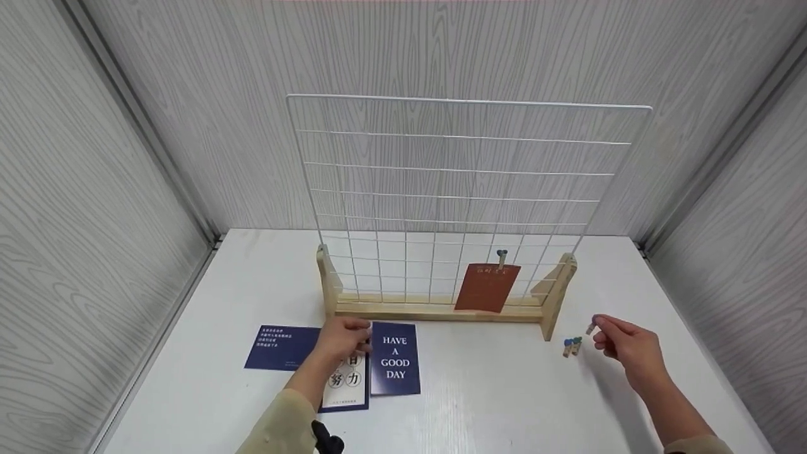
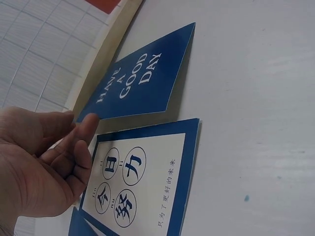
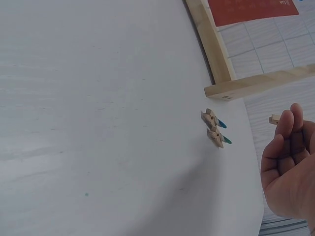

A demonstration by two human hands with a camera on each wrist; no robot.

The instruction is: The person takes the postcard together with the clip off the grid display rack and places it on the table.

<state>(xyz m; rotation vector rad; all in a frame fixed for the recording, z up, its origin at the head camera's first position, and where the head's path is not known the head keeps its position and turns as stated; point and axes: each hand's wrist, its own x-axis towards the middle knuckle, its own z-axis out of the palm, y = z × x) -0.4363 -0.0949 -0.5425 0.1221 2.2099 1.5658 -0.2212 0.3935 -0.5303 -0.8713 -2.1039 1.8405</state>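
My left hand [image 1: 342,339] pinches the upper left edge of a dark blue card [image 1: 395,359] printed HAVE A GOOD DAY. In the left wrist view the card's corner sits between the fingertips. Below that hand lies a white card with a blue border and circled characters [image 2: 140,179], partly covered in the head view. On the right, my right hand [image 1: 630,353] holds a small wooden clothespin [image 1: 591,328] between thumb and fingers, above the table. Two more clothespins [image 3: 214,129], with blue and green decorations, lie side by side close by.
A white wire grid [image 1: 441,198] stands in a wooden base [image 1: 403,310] behind the cards. From it hangs a red-brown card [image 1: 487,290] under a clothespin [image 1: 502,258]. Another blue card [image 1: 282,348] lies at the left. Panelled walls [image 1: 94,189] enclose the white table.
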